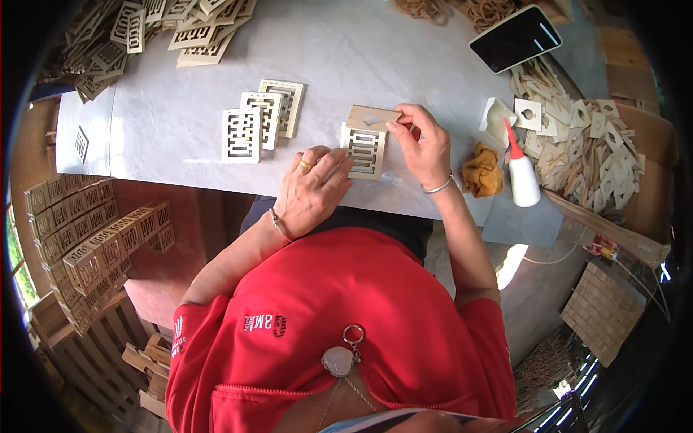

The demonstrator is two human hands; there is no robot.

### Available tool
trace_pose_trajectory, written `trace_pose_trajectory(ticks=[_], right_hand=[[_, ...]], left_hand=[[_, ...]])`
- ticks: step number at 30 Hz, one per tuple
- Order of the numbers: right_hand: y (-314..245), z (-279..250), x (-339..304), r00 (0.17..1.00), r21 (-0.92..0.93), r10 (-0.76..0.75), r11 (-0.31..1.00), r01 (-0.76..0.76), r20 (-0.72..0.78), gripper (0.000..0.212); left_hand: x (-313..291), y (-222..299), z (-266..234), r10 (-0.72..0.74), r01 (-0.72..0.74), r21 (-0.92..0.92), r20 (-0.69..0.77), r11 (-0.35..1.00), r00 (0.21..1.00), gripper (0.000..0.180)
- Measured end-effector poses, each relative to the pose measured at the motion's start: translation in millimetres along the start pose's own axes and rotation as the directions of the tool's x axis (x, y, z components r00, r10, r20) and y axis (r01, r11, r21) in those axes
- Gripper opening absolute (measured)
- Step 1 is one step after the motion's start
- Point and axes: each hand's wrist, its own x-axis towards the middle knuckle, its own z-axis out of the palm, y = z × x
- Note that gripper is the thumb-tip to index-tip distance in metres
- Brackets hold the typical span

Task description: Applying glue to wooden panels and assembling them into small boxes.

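Observation:
A small pale wooden fretwork panel [364, 153] lies near the table's front edge. Across its far end sits a thin wooden plate [361, 115] with a diamond-shaped cutout. My right hand [424, 143] pinches this plate at its right end between thumb and fingers. From the left, my left hand [315, 186] holds the panel's left edge, its fingers bent together and the thumb hidden. To the left, three more fretwork panels [241, 137] lie in an overlapping row.
Loose fretwork panels [206, 36] are heaped at the far left. On the right are a phone [515, 39], a white glue bottle with red nozzle [524, 180], an orange-brown cloth [482, 172] and a pile of wooden plates [599, 159]. Stacked wooden boxes [90, 238] stand at left.

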Motion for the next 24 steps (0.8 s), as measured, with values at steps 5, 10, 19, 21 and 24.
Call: trace_pose_trajectory(ticks=[5, 10, 19, 21, 24], right_hand=[[-2.3, 0.3, 2.9, 0.999, -0.045, -0.045, 0.998, 0.045, -0.010, 0.016], [-3.5, 4.4, 0.7, 0.978, -0.162, -0.193, 0.971, 0.179, -0.077, 0.016], [2.7, 3.1, -0.3, 0.935, -0.215, -0.352, 0.917, 0.337, -0.037, 0.017], [2.5, 2.3, -0.2, 0.924, -0.227, -0.382, 0.902, 0.367, -0.026, 0.017], [2.3, 2.8, -0.1, 0.915, -0.245, -0.404, 0.889, 0.388, -0.016, 0.019]], left_hand=[[0.4, 0.3, 1.4, -0.004, 0.004, 0.003, 0.004, 1.000, 1.000, 0.038], [1.2, -0.8, 0.6, 0.007, -0.007, 0.020, 0.003, 1.000, 1.000, 0.038], [1.6, -2.2, 2.6, 0.018, -0.018, 0.007, -0.015, 1.000, 1.000, 0.037], [2.3, -1.7, 2.1, 0.018, -0.017, 0.011, -0.011, 1.000, 1.000, 0.037], [2.6, -1.9, 2.9, 0.017, -0.017, 0.014, -0.007, 1.000, 1.000, 0.037]])
